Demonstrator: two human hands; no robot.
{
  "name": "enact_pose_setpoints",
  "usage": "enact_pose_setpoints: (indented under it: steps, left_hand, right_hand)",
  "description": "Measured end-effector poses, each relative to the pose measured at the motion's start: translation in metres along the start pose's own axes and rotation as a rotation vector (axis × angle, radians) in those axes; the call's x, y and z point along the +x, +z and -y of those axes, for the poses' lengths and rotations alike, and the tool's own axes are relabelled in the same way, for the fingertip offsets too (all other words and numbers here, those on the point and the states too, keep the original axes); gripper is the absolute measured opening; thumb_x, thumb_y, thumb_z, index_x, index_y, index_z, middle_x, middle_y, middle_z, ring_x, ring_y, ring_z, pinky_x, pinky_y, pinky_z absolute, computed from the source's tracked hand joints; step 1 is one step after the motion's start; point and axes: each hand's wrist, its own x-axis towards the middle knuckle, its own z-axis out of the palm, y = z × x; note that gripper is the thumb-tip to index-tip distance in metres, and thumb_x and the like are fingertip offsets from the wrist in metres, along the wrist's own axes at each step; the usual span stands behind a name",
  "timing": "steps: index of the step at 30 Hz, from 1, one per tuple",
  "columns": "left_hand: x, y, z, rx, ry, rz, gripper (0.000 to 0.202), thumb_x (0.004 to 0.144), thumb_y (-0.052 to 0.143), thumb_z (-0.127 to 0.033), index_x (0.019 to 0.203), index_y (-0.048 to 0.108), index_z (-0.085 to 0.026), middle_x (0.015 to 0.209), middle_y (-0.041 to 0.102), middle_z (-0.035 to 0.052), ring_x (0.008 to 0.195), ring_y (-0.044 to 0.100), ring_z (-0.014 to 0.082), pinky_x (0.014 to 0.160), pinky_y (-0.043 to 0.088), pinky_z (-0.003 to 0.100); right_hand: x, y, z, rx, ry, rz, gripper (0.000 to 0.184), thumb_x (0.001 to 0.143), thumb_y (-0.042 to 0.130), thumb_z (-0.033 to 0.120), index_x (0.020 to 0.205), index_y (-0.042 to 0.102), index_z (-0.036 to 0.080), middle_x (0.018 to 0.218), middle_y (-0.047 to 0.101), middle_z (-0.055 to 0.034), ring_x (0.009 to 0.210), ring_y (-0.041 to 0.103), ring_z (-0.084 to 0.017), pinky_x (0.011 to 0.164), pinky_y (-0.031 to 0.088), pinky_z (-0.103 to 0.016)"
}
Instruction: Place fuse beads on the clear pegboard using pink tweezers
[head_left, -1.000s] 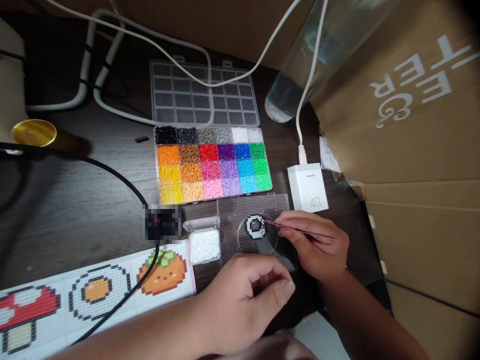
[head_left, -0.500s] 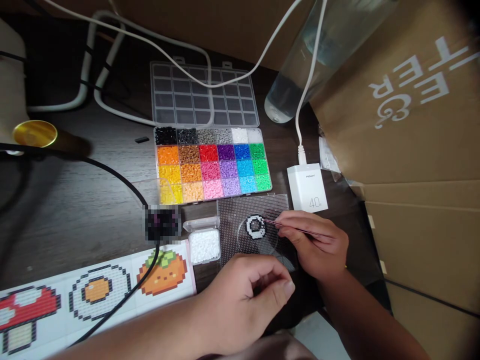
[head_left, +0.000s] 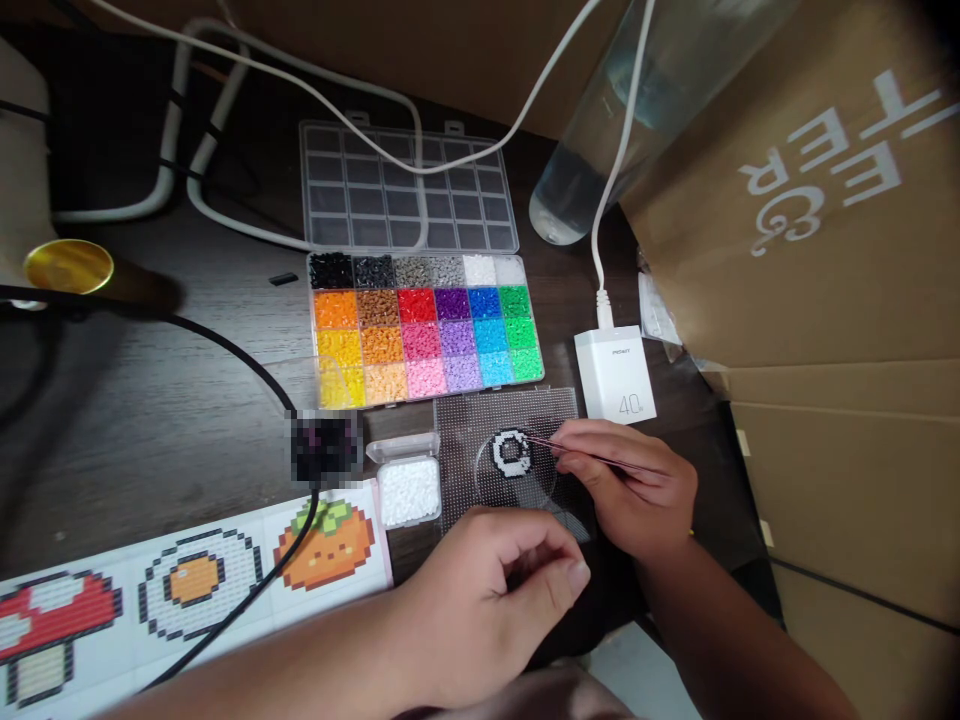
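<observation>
Your right grip point(head_left: 637, 490) pinches slim pinkish tweezers point(head_left: 541, 441); the round black-and-white bead ring point(head_left: 500, 458) lies leftward, at their tips. Your left grip point(head_left: 491, 590) curls loosely.

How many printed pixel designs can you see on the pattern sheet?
3: a red mushroom at left, cut off by the picture's edge; an egg design in the middle; an orange fruit at right. More may lie out of view.
</observation>
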Motion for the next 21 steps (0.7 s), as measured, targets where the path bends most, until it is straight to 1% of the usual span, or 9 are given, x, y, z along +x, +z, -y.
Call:
enact_pose_setpoints:
  steps: [7, 12, 21]
  left_hand:
    - [-0.0001, 0.0000, -0.0007, 0.003, 0.001, -0.002, 0.032, 0.094, 0.050, -0.040, 0.080, 0.060, -0.014, 0.069, 0.057, -0.0004, 0.062, 0.046, 0.0080, 0.057, 0.035, 0.020]
    - [0.0004, -0.0003, -0.0009, 0.005, 0.002, -0.003, 0.031, 0.094, 0.049, -0.039, 0.080, 0.061, -0.014, 0.069, 0.058, -0.0002, 0.062, 0.047, 0.0080, 0.057, 0.036, 0.020]
    - [0.0008, -0.0003, -0.0024, 0.002, 0.004, 0.002, 0.032, 0.094, 0.049, -0.040, 0.080, 0.060, -0.014, 0.069, 0.058, 0.0003, 0.063, 0.048, 0.0085, 0.058, 0.036, 0.021]
  right_hand:
    - [-0.0021, -0.0027, 0.0015, 0.043, 0.019, 0.022, 0.030, 0.078, 0.070, 0.002, 0.094, 0.079, 0.026, 0.093, 0.077, -0.0006, 0.081, 0.073, -0.014, 0.073, 0.060, -0.022]
    - [-0.0020, -0.0027, 0.0008, 0.027, 0.009, 0.027, 0.030, 0.078, 0.071, 0.002, 0.094, 0.079, 0.026, 0.092, 0.077, -0.0009, 0.082, 0.074, -0.014, 0.075, 0.060, -0.023]
    - [-0.0019, -0.0017, 0.0005, 0.001, -0.005, 0.025, 0.026, 0.078, 0.072, 0.004, 0.093, 0.079, 0.025, 0.091, 0.078, -0.0029, 0.080, 0.074, -0.016, 0.073, 0.061, -0.026]
